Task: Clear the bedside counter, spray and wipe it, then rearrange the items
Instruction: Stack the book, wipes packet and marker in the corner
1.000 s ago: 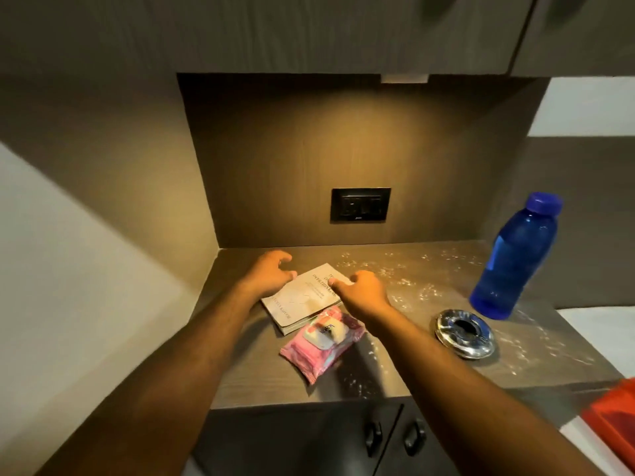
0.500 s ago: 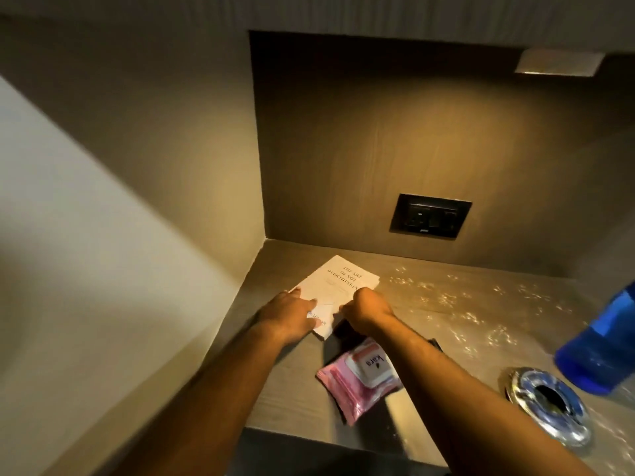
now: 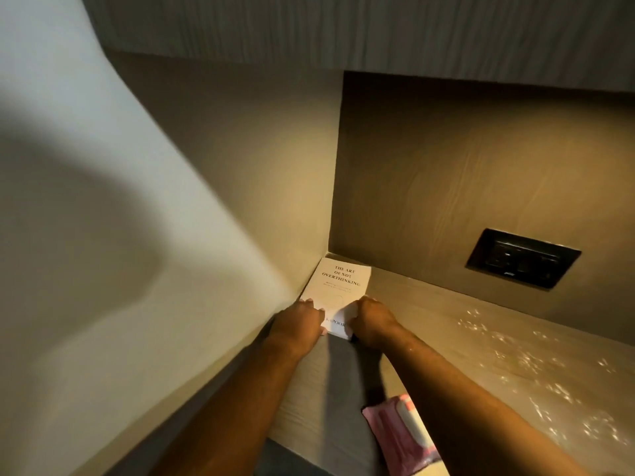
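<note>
A white paperback book lies flat in the back left corner of the wooden counter, its left side against the side wall. My left hand presses on the book's near left corner and my right hand grips its near right corner. A pink pack of wipes lies near the counter's front edge, partly hidden under my right forearm. Spray droplets glisten on the counter's right part.
A dark wall socket sits in the back panel above the counter. An overhead cabinet spans the top. The pale side wall closes in the left.
The book has slid back and left into the corner, turned square to the wall, with both hands on it. The view has swung left; the bottle and ashtray left the frame.
</note>
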### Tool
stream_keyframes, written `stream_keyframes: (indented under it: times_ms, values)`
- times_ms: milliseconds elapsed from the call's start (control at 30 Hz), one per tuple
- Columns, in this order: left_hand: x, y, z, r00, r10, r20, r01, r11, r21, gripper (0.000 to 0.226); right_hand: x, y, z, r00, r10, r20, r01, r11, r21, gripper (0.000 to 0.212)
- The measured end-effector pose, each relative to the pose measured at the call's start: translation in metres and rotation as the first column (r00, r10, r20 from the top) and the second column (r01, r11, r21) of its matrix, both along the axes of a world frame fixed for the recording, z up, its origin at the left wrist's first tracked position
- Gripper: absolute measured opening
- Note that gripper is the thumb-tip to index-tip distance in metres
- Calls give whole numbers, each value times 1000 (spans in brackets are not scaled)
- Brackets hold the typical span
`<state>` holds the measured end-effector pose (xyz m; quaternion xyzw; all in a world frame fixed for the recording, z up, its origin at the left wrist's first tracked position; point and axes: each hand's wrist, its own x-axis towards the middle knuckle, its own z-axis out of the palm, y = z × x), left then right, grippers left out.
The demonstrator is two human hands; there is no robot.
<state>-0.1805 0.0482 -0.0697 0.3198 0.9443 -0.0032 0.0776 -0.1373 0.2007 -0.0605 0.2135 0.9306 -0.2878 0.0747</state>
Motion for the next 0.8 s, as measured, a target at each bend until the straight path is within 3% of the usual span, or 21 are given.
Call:
stream_keyframes:
  times_ms: [367,500,600,700,800]
  values:
    - [-15,16,17,998,47,51,-41,993,-107,46,-8,22,-5,992,112,-54,-111,994,18,28]
    - [9,19,29,982,156,107,-166,982,92,43,20,32,6,986,-2,-168,-1,1000,-18,24]
    - [45,25,28,977,108,186,-168,922,348,33,58,44,14,959,-160,-234,162,987,-14,43]
    - [82,32,17,890,-63,452,-156,888,432,33,115,58,21,940,-298,-164,302,953,0,41]
    - [107,40,11,823,-149,548,-144,878,456,26,178,59,20,909,-415,-42,415,910,-9,40]
